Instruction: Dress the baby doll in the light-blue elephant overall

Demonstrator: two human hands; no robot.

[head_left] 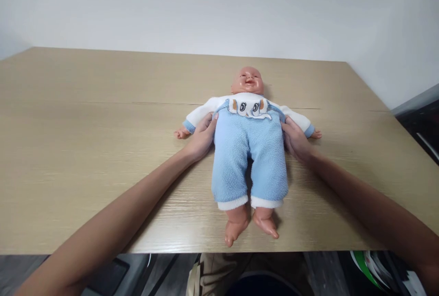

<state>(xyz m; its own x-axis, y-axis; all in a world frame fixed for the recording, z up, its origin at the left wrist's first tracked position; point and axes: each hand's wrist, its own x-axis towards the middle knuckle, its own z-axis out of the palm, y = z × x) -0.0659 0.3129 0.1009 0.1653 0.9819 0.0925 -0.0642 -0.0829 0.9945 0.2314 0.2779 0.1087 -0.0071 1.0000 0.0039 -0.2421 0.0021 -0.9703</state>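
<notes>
Right now, a baby doll [249, 136] is lying on its back on a light wood table [103, 172], close to the near edge, with its bald head [247, 81] pointing toward the white wall [192, 8] and its bare feet [236, 227] pointing toward the person. It is wearing a white long-sleeved top [207, 106] with blue cuffs and fuzzy light blue overalls [231, 158] that are ending in white hems. An animal patch [249, 107] with two eyes and orange-brown marks is decorating the chest, and the doll's mouth is showing an open smile. Its arms are spreading out to both sides, and its legs are lying slightly apart. The left hand [205, 137] is coming in from the lower left, its forearm slanting up across the table, and its thumb and fingers are closing on the side edge of the overalls just below the strap. The right hand [295, 138] is mirroring it from the lower right, its fingers bending in and closing on the opposite edge, though the fingertips are partly hiding at the cloth. Below the table edge, the person's tan trousers [214, 271] are showing.
</notes>
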